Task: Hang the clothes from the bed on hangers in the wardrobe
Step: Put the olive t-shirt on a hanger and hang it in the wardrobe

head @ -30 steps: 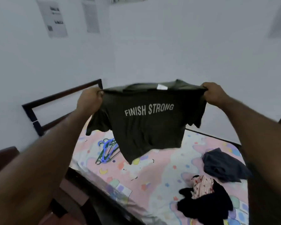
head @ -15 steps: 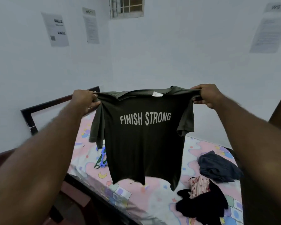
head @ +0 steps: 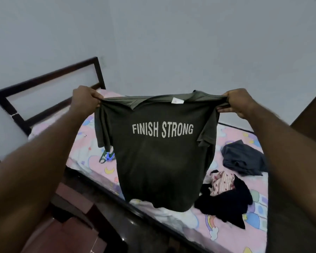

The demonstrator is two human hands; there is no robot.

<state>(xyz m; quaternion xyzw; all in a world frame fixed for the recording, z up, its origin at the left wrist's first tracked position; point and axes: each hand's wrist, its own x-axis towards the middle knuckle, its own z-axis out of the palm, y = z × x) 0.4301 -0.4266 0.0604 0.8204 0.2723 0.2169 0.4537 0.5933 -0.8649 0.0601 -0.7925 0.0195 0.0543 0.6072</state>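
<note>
A dark olive T-shirt (head: 161, 161) printed "FINISH STRONG" hangs spread out in the air above the bed. My left hand (head: 85, 99) grips its left shoulder and my right hand (head: 238, 102) grips its right shoulder. On the bed lie a dark grey garment (head: 243, 157), a black garment (head: 226, 203) and a pink striped one (head: 222, 182) on top of it. Blue and green hangers (head: 107, 157) lie on the sheet, mostly hidden behind the shirt. No wardrobe is in view.
The bed (head: 226, 227) has a pink patterned sheet and a dark wooden headboard (head: 49, 79) at the left. White walls stand behind it. A reddish floor (head: 62, 232) runs along the bed's near edge. Dark wood (head: 310, 110) shows at the right edge.
The shirt has settled from swinging to hanging straight down. Both hands hold it lower, over the bed, and the view has tilted down so the wall papers and window are out of sight.
</note>
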